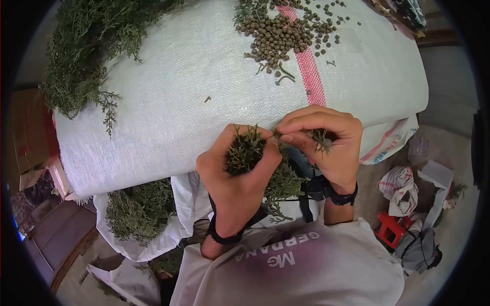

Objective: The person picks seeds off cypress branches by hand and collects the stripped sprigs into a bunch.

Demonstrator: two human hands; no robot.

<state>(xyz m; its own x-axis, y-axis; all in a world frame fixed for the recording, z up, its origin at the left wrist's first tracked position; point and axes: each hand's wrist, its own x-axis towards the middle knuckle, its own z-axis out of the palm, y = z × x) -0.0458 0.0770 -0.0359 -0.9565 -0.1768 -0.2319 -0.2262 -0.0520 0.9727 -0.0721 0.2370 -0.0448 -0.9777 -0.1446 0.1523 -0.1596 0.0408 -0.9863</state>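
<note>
My left hand (237, 171) is closed around a green conifer sprig (246, 150), whose scaly leaves poke up between thumb and fingers. More of the greenery (283, 178) hangs below, between my wrists. My right hand (332, 140) meets the left at the fingertips in a pinch, and a small leafy sprig with a roundish cone (321, 140) shows in its curled fingers. What exactly lies between the touching fingertips is too small to make out. Both hands are just over the near edge of a large white woven sack (178, 102). On top of it lies a pile of small round brown cones (278, 38).
Conifer branches (97, 56) cover the sack's far left. Below it, an open white bag (176, 232) holds more greenery. A cardboard box (33, 132) stands at left. On the floor at right are a red plastic stool (392, 229) and a striped sack (400, 188).
</note>
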